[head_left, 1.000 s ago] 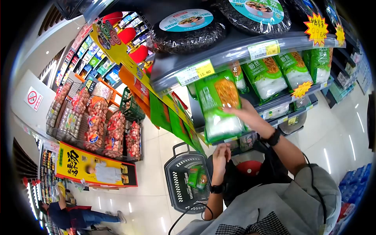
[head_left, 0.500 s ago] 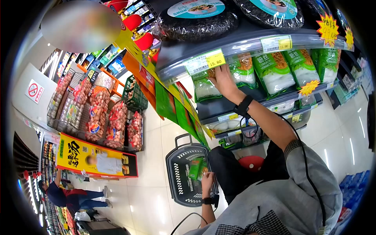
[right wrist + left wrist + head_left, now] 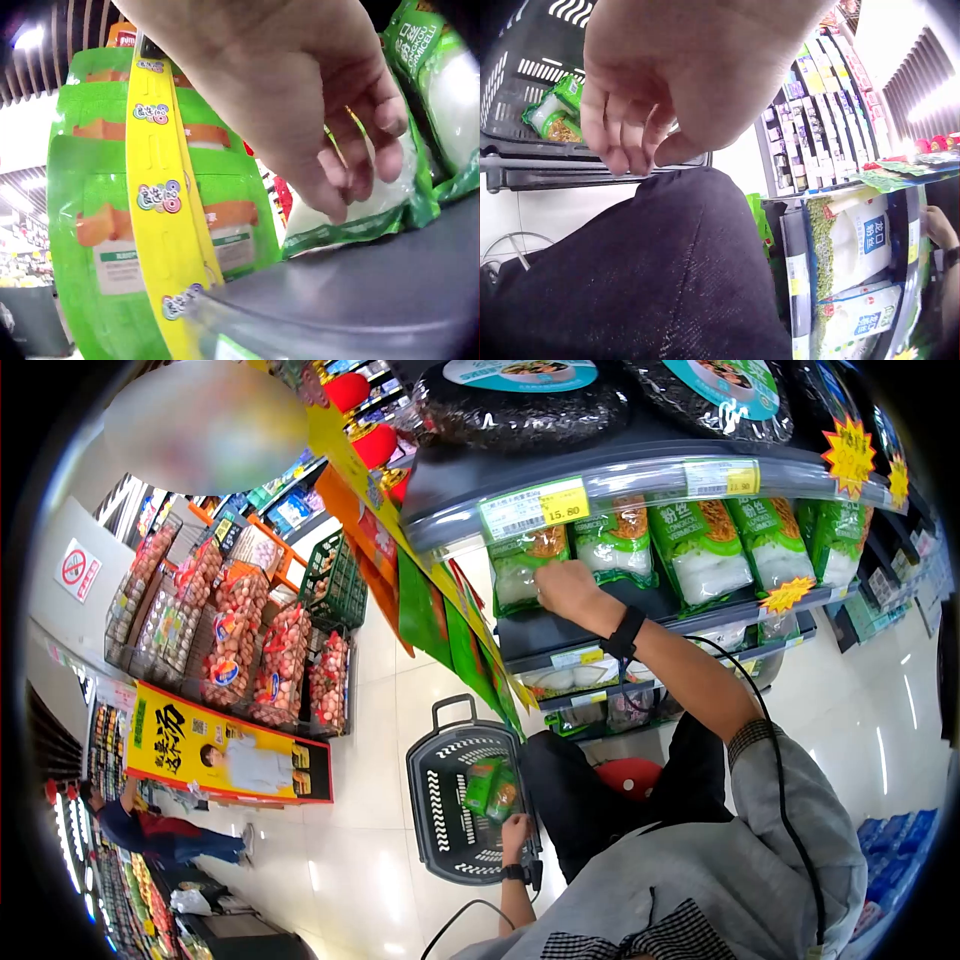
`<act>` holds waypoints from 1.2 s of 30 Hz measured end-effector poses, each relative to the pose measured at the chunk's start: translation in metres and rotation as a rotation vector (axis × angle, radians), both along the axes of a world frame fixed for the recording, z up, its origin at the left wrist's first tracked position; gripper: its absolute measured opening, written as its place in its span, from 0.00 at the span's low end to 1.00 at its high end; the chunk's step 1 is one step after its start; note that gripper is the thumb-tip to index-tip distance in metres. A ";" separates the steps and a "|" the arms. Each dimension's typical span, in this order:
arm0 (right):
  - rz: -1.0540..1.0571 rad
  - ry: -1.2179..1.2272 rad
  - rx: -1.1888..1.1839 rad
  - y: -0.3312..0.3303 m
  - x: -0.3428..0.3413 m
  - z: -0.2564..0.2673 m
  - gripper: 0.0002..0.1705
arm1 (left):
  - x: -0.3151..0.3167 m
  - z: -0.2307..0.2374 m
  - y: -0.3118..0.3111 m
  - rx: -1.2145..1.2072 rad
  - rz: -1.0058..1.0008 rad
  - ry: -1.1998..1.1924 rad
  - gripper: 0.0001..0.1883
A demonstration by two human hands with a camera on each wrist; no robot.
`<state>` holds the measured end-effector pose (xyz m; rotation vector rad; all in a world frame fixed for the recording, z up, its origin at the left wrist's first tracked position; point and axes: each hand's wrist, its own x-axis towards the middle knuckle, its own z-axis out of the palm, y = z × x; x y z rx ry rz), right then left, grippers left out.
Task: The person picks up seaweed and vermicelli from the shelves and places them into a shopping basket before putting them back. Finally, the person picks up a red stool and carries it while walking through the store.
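Observation:
My right hand (image 3: 573, 595) is at the shelf, in front of the leftmost green-and-white bag of vermicelli (image 3: 515, 575). In the right wrist view its fingers (image 3: 360, 176) curl loosely and overlap the clear lower part of that bag. More vermicelli bags (image 3: 700, 550) stand in a row to the right. Down by the black shopping basket (image 3: 430, 810), my left hand (image 3: 515, 835) hangs over the near rim, fingers loosely bent and nothing in them. Green packages (image 3: 485, 790) lie inside the basket, also visible in the left wrist view.
Large round seaweed packs (image 3: 520, 410) fill the shelf above, behind a clear price rail (image 3: 640, 495). A yellow hanging strip with green packets (image 3: 440, 625) juts out at the shelf's left end. Netted goods (image 3: 235, 630) are racked at left; another person (image 3: 170, 835) stands far off.
The vermicelli bag at my right hand has gone from the shelf front back into the row. My left hand has moved from below that bag down to the basket.

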<state>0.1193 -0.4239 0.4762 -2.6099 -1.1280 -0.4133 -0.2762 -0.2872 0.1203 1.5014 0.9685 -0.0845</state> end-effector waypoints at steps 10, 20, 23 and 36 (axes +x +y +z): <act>-0.004 -0.013 0.031 -0.002 -0.012 -0.001 0.11 | -0.015 -0.038 0.021 0.177 0.111 -0.004 0.13; 0.127 0.456 0.217 -0.115 -0.117 -0.051 0.12 | 0.019 -0.093 0.048 0.405 0.191 0.186 0.15; -0.059 0.641 0.109 -0.161 -0.136 -0.105 0.14 | 0.033 -0.112 0.068 0.337 0.128 0.320 0.15; -0.441 1.433 -0.376 -0.439 -0.247 -0.298 0.12 | -0.014 -0.286 0.145 -0.133 1.016 0.507 0.46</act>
